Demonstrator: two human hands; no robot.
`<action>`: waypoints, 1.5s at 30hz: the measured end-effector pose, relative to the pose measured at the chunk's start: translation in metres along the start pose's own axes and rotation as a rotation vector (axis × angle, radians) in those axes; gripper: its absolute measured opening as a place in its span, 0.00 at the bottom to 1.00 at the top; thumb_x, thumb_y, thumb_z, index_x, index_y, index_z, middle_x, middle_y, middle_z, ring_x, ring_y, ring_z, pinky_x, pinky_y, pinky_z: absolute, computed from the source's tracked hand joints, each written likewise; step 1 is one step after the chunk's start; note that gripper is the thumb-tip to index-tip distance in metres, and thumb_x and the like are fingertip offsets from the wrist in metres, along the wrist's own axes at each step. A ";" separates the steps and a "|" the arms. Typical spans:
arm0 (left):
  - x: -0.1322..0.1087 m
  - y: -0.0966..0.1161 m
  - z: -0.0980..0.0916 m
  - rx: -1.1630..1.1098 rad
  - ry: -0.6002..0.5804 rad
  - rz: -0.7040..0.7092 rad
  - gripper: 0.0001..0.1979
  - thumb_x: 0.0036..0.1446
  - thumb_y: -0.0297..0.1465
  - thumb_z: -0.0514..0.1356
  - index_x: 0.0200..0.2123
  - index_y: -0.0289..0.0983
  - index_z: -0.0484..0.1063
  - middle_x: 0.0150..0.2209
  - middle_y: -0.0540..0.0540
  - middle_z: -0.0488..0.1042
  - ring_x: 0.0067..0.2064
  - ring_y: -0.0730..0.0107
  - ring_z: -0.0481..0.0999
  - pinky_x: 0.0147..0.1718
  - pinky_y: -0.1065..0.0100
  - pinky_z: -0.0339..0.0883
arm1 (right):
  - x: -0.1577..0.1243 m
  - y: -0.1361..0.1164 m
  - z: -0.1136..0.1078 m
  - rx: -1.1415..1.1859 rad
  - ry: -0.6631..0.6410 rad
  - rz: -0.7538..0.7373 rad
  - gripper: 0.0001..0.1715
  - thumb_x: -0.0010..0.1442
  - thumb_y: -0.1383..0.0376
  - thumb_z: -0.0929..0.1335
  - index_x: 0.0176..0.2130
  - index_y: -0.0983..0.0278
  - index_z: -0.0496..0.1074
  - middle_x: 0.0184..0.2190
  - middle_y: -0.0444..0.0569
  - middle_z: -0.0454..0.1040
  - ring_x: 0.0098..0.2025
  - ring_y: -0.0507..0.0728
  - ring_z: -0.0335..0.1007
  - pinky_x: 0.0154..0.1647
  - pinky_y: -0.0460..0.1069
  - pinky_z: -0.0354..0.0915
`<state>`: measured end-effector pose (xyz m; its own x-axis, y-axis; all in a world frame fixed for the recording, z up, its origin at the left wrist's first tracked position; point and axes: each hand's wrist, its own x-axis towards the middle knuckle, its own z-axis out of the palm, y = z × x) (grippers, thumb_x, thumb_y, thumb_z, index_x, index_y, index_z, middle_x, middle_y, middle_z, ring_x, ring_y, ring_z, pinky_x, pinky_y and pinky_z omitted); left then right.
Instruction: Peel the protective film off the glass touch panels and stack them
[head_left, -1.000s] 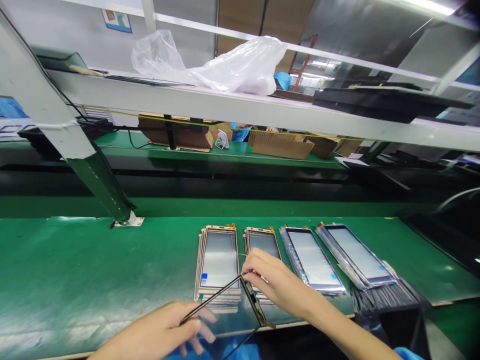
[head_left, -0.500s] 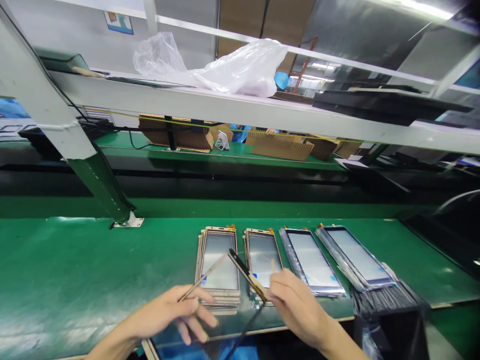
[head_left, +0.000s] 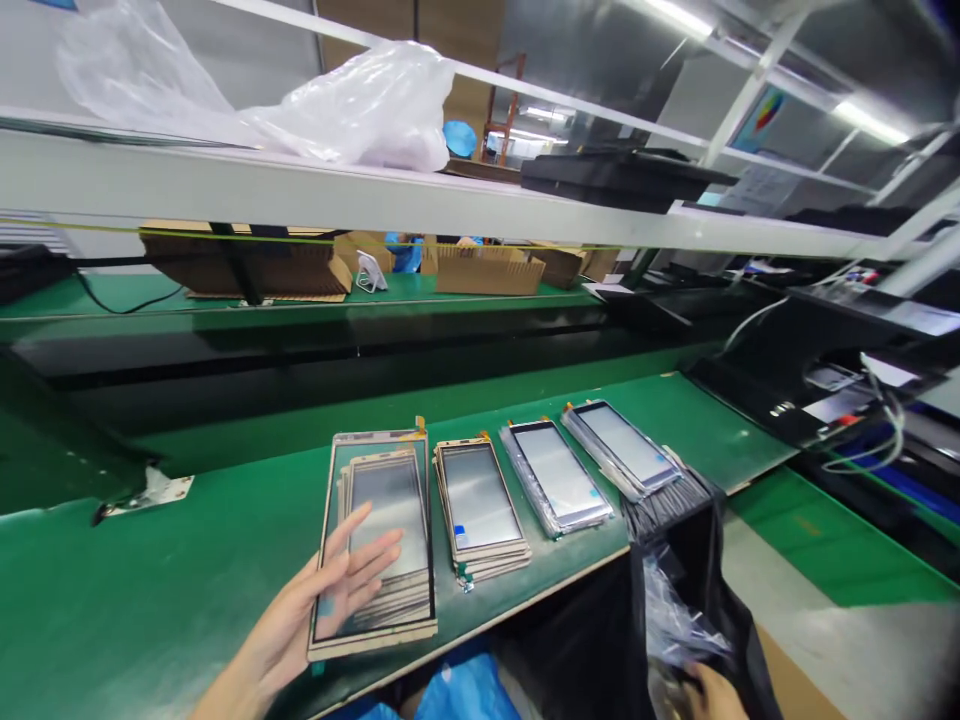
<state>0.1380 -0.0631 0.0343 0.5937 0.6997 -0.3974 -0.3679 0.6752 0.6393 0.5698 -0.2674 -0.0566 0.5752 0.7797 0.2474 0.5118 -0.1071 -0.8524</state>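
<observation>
My left hand [head_left: 341, 580] holds a glass touch panel [head_left: 375, 641] with a thin pale frame and an orange flex tab at its top. Its fingers are spread and show in front of or through the clear glass; I cannot tell which. Behind the panel lies a stack of similar framed panels, partly seen through the glass. At the bottom right, my right hand [head_left: 716, 695] is at a black bag [head_left: 739, 640], beside crumpled clear plastic film [head_left: 679, 610]. Its fingers are partly hidden and blurred.
Right of the held panel lie a pale-framed panel stack [head_left: 484, 500] and two stacks with plastic wrapping, the nearer stack [head_left: 559, 480] and the farther stack [head_left: 626, 450]. A white shelf [head_left: 360, 200] with a plastic bag [head_left: 360, 110] spans above. The green bench [head_left: 195, 590] has a front edge.
The panel has turned from edge-on to face-up in my left hand. My right hand has left it and moved down right to the black bag. The view has swung right.
</observation>
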 end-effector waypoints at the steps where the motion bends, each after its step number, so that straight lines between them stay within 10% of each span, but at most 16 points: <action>1: 0.001 -0.001 0.004 -0.034 -0.021 0.025 0.39 0.59 0.37 0.57 0.67 0.47 0.37 0.58 0.40 0.69 0.61 0.57 0.63 0.58 0.55 0.55 | 0.001 -0.012 0.021 -0.051 0.052 -0.050 0.12 0.53 0.51 0.68 0.24 0.54 0.69 0.21 0.46 0.67 0.18 0.60 0.67 0.14 0.55 0.60; 3: 0.001 -0.004 0.012 -0.091 -0.056 0.079 0.38 0.60 0.37 0.56 0.67 0.48 0.35 0.58 0.40 0.69 0.61 0.55 0.63 0.58 0.51 0.54 | 0.004 -0.053 0.068 -0.032 0.066 -0.132 0.09 0.59 0.54 0.64 0.31 0.51 0.72 0.28 0.48 0.73 0.25 0.63 0.72 0.22 0.57 0.68; 9: -0.011 -0.007 0.030 -0.143 0.003 0.226 0.35 0.63 0.35 0.53 0.66 0.51 0.36 0.58 0.43 0.69 0.60 0.55 0.64 0.56 0.52 0.59 | 0.000 -0.182 0.169 0.344 -0.464 -0.261 0.06 0.62 0.64 0.63 0.37 0.58 0.69 0.32 0.46 0.72 0.32 0.56 0.70 0.33 0.49 0.69; 20: -0.021 -0.015 0.024 -0.038 0.140 0.483 0.22 0.62 0.36 0.55 0.60 0.52 0.58 0.65 0.47 0.56 0.61 0.50 0.63 0.51 0.54 0.65 | -0.007 -0.206 0.184 0.253 -0.484 -0.491 0.09 0.65 0.69 0.58 0.33 0.61 0.63 0.31 0.46 0.63 0.33 0.53 0.63 0.34 0.47 0.61; 27: -0.006 -0.036 0.005 -0.174 0.017 0.282 0.37 0.58 0.46 0.57 0.65 0.43 0.47 0.55 0.37 0.71 0.53 0.50 0.72 0.45 0.57 0.69 | 0.026 -0.294 0.222 0.660 -1.201 -0.155 0.15 0.67 0.53 0.57 0.33 0.60 0.56 0.34 0.47 0.74 0.23 0.50 0.70 0.20 0.44 0.64; 31: -0.006 -0.047 0.009 -0.285 -0.055 0.253 0.47 0.51 0.56 0.56 0.66 0.38 0.43 0.55 0.31 0.70 0.50 0.48 0.75 0.39 0.58 0.72 | 0.091 -0.334 0.246 0.604 -0.582 -0.524 0.12 0.66 0.57 0.59 0.33 0.60 0.59 0.35 0.49 0.76 0.36 0.52 0.74 0.39 0.51 0.71; 34: -0.014 -0.042 0.010 -0.197 -0.005 0.286 0.43 0.53 0.43 0.63 0.65 0.41 0.44 0.57 0.33 0.68 0.52 0.49 0.73 0.41 0.60 0.72 | 0.136 -0.333 0.227 0.684 0.054 -0.644 0.08 0.65 0.58 0.62 0.39 0.60 0.57 0.45 0.52 0.71 0.49 0.54 0.69 0.52 0.57 0.63; 37: -0.025 -0.028 0.007 -0.110 0.095 0.349 0.37 0.56 0.33 0.63 0.64 0.43 0.46 0.58 0.36 0.67 0.54 0.50 0.71 0.45 0.59 0.71 | 0.138 -0.300 0.199 0.684 0.567 -0.684 0.08 0.61 0.62 0.65 0.37 0.59 0.58 0.34 0.46 0.72 0.38 0.56 0.73 0.42 0.57 0.68; 39: -0.030 -0.019 0.007 -0.091 0.157 0.415 0.35 0.57 0.33 0.62 0.63 0.44 0.48 0.58 0.36 0.68 0.54 0.49 0.72 0.45 0.58 0.71 | 0.109 -0.267 0.191 0.542 0.405 -0.546 0.05 0.60 0.65 0.66 0.37 0.58 0.63 0.26 0.41 0.70 0.28 0.55 0.71 0.34 0.53 0.69; 42: -0.032 -0.011 0.011 -0.084 0.235 0.499 0.34 0.56 0.34 0.63 0.62 0.45 0.51 0.57 0.38 0.69 0.53 0.50 0.72 0.44 0.59 0.72 | 0.044 -0.220 0.195 0.348 -0.258 -0.309 0.04 0.61 0.64 0.64 0.35 0.60 0.70 0.25 0.43 0.71 0.26 0.54 0.69 0.28 0.49 0.68; 45: -0.031 -0.008 0.019 -0.091 0.272 0.546 0.33 0.56 0.33 0.63 0.61 0.47 0.52 0.56 0.39 0.70 0.52 0.51 0.73 0.44 0.60 0.72 | -0.004 -0.197 0.205 0.386 -0.477 -0.256 0.04 0.60 0.66 0.65 0.34 0.61 0.70 0.30 0.46 0.71 0.30 0.53 0.70 0.30 0.46 0.68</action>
<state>0.1364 -0.0945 0.0536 0.1031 0.9765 -0.1892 -0.6339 0.2110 0.7440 0.3359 -0.1230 0.0161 0.0747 0.9483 0.3084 0.2782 0.2772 -0.9197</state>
